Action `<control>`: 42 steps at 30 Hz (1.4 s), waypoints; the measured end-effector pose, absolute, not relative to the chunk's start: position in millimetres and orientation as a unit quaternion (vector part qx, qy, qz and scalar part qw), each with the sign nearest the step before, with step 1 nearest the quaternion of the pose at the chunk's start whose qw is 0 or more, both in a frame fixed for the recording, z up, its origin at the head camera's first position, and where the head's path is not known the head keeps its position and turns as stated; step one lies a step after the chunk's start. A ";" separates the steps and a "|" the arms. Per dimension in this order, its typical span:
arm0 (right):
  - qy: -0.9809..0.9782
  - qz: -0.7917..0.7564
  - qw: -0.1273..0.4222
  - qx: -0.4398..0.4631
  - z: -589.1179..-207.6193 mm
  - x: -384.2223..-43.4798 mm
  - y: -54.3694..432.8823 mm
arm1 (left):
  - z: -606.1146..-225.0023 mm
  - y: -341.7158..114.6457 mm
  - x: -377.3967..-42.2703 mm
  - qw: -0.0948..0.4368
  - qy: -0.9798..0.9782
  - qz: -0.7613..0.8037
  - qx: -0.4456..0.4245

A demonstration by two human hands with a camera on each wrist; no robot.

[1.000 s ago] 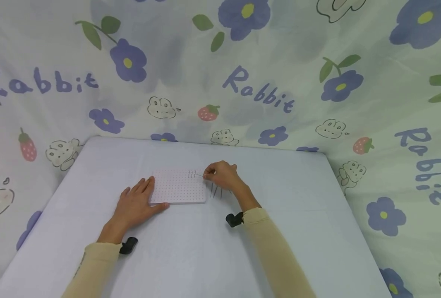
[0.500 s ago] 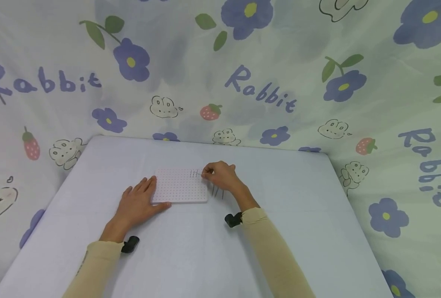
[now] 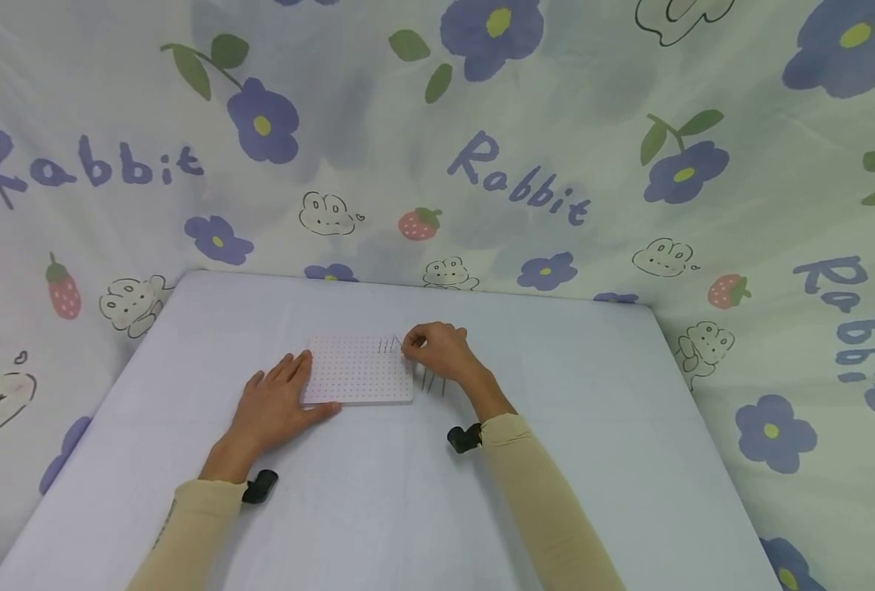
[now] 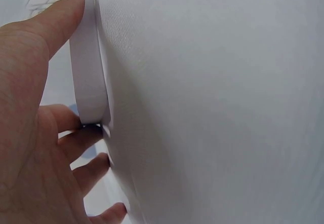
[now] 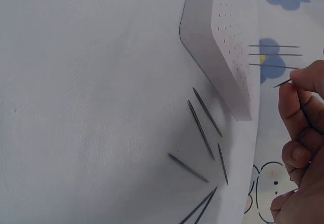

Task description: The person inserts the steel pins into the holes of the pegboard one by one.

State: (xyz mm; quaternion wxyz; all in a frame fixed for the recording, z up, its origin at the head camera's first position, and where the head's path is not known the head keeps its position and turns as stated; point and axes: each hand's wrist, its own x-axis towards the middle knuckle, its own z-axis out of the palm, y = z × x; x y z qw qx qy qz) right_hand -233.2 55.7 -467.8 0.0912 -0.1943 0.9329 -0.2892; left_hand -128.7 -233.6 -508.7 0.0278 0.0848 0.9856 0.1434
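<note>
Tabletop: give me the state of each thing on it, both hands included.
Board: flat on the table, most holes unfilled.
Standing pins: three, upright in the board's far right part.
Held pin: tilted, tip free of the board.
Loose pins: lying right of the board.
Left hand: touching the board's left and near edges.
Right hand: pinching the held pin.

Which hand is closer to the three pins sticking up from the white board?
The right hand: it is just beside the three standing pins, pinching another pin. The left hand is farther away, at the left edge of the white board.
</note>
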 end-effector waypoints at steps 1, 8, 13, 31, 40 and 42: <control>0.932 -0.291 0.091 -0.194 -467.9 -233.3 55.6 | -508.7 -233.9 -128.9 0.028 0.986 0.143 0.085; 0.932 -0.294 0.083 -0.196 -468.6 -234.2 53.9 | -507.3 -233.9 -128.9 0.026 0.985 0.143 0.087; 0.934 -0.288 0.068 -0.198 -472.3 -235.4 52.6 | -505.3 -233.6 -128.2 0.027 0.986 0.143 0.087; 0.933 -0.291 0.043 -0.209 -479.0 -234.5 52.3 | -506.6 -233.6 -128.6 0.029 0.986 0.144 0.085; 0.935 -0.283 0.049 -0.208 -482.1 -233.7 52.6 | -505.8 -233.7 -128.5 0.027 0.986 0.138 0.085; 0.936 -0.281 0.049 -0.207 -482.8 -233.1 52.6 | -505.6 -233.6 -128.6 0.027 0.986 0.138 0.085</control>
